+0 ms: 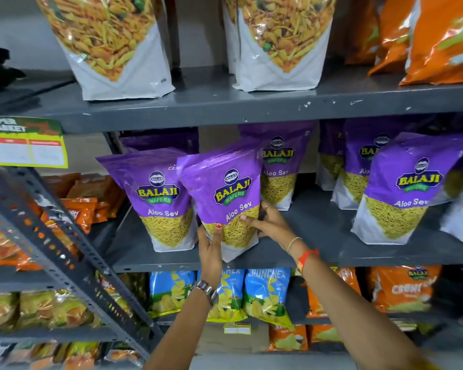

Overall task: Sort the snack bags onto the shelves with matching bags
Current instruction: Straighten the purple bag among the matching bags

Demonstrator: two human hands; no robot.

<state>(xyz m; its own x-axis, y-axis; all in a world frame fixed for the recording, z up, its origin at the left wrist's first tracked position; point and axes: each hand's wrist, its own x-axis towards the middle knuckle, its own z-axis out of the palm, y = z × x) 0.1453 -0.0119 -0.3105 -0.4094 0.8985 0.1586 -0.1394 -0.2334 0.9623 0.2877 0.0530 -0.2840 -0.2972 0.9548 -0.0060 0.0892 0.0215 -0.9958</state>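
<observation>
A purple Aloo Sev bag [225, 190] stands tilted at the front edge of the middle grey shelf [318, 252]. My left hand [210, 249] grips its bottom left corner, thumb on the front. My right hand [267, 222] holds its lower right side, fingers wrapped behind. Another matching Aloo Sev bag [158, 198] stands touching it on the left. More matching purple bags stand behind [281, 166] and to the right [401, 190] on the same shelf.
The top shelf [225, 102] carries white mixture bags [112, 44] and orange bags [439, 38]. Below are blue Crunchex bags [265, 289] and orange bags [404, 287]. A slanted perforated grey strut [64, 241] crosses the left, with a price tag [27, 145] above it.
</observation>
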